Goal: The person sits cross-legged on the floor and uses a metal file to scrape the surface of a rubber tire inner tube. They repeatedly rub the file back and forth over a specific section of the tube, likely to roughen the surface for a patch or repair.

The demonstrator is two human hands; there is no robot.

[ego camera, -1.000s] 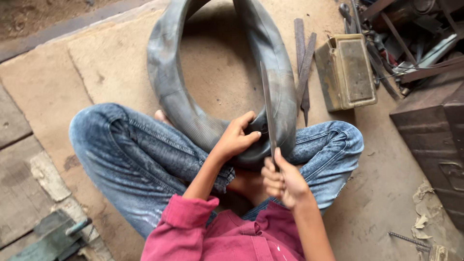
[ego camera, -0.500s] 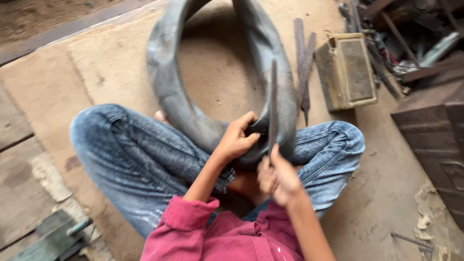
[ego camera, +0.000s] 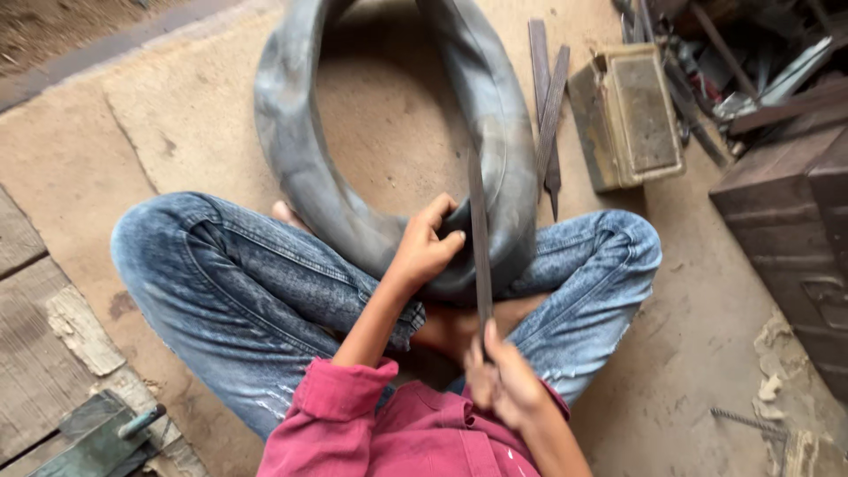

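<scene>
1. The person sits cross-legged on the floor (ego camera: 203, 115) with a grey rubber inner tube (ego camera: 300, 168) resting in the lap; its loop runs away toward 12 o'clock.
2. The left hand (ego camera: 426, 252) is closed in a firm grip on the near bend of the tube, pinching the rubber into a fold.
3. The right hand (ego camera: 503, 384) is wrapped shut around the lower end of a long flat metal file (ego camera: 480, 238), whose blade points toward 12 o'clock and lies across the pinched rubber just right of the left hand.
4. By the look of it, the step in hand is rasping a patch of the tube's surface; the next stroke calls for the fold to be held steady and the blade kept flat on the rubber.
5. The tube looks limp, dull and scuffed, with no air in it.
6. At 1 o'clock two more flat bars (ego camera: 548, 106) lie on the floor beside a worn metal box (ego camera: 632, 115).
</scene>
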